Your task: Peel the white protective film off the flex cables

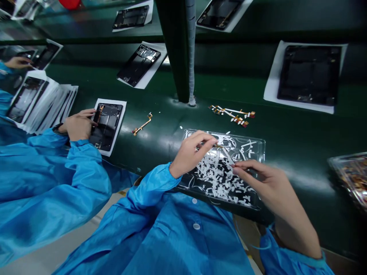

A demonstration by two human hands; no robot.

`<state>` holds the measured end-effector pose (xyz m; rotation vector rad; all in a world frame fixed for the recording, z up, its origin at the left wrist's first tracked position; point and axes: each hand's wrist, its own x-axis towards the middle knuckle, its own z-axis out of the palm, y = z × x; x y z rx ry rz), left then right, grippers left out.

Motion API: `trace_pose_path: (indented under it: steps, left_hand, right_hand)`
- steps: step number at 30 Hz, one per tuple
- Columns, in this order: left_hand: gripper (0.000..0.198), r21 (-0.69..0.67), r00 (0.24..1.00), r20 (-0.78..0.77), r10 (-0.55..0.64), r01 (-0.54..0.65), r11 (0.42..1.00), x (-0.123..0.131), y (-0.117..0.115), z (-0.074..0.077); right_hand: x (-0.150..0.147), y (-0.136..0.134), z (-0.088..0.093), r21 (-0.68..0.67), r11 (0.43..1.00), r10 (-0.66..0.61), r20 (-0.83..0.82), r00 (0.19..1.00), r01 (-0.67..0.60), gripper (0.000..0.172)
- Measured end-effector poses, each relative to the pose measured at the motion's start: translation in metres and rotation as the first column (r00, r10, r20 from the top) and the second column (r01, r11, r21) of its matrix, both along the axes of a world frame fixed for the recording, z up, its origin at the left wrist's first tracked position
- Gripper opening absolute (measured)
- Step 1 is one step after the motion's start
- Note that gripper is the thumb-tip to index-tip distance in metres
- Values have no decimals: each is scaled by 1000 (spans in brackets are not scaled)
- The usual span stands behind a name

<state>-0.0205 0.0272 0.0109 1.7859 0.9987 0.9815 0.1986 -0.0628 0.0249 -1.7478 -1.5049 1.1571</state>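
My left hand point(191, 152) is pinched on one end of a thin flex cable strip point(223, 149) above a clear plastic tray point(258, 147). My right hand point(259, 179) pinches the strip's other end, fingers pressed together. The tray lies on the dark green belt point(286, 130) and holds a heap of small white paper scraps point(219, 177). Both my sleeves are blue.
Several flex cables point(232, 114) lie past the tray, one more cable point(142, 125) to its left. Black tablet frames on white sheets point(308, 74) dot the belt. A co-worker's hand point(77, 124) at left rests on a frame point(106, 124). A green post point(177, 49) stands ahead. Another tray point(349, 179) sits right.
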Motion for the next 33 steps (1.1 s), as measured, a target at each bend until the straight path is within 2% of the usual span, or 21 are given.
trace_pose_path:
  steps: [3, 4, 6, 9, 15, 18, 21, 24, 26, 28, 30, 33]
  left_hand:
    - [20, 243, 987, -62, 147, -127, 962, 2, -6, 2]
    - [19, 311, 984, -92, 154, -118, 943, 4, -10, 3]
    - [16, 404, 978, -177, 107, -27, 914, 11, -20, 5]
    - [14, 457, 955, -290, 60, 83, 885, 19, -33, 7]
    - [13, 486, 908, -403, 111, 110, 867, 27, -37, 8]
    - [13, 461, 886, -451, 106, 130, 878, 25, -33, 6]
    - [13, 433, 861, -497, 108, 139, 891, 16, -27, -1]
    - [11, 384, 809, -578, 107, 154, 911, 5, -24, -5]
    - [18, 325, 805, -589, 79, 146, 934, 3, -24, -2]
    - [28, 232, 873, -488, -10, 141, 963, 5, -25, 7]
    - [27, 110, 943, -297, -152, 192, 975, 13, -26, 17]
    - [27, -17, 948, -77, -308, 307, 951, 25, -27, 26]
  right_hand:
    - [0, -2, -1, 21, 999, -35, -20, 999, 36, 22]
    - [0, -2, -2, 38, 999, -38, -30, 999, 39, 21]
    - [-1, -1, -2, 83, 996, -28, -49, 998, 32, 16]
    - [-3, -1, -1, 139, 990, 8, -42, 999, -2, 15]
    - [-9, -2, 5, 152, 986, 63, 48, 997, -69, 19]
    - [0, -5, 9, 132, 990, 30, 78, 996, -41, 20]
    - [26, -14, 16, 113, 991, -78, 94, 993, 68, 20]
    - [51, -24, 25, 156, 978, -159, 141, 977, 136, 19]
    - [56, -25, 30, 186, 970, -187, 157, 970, 157, 23]
    - [50, -21, 33, 184, 970, -188, 149, 971, 159, 46]
    - [38, -13, 34, 185, 979, -112, 146, 983, 84, 71]
    - [21, 0, 33, 217, 968, 84, 200, 976, -128, 80]
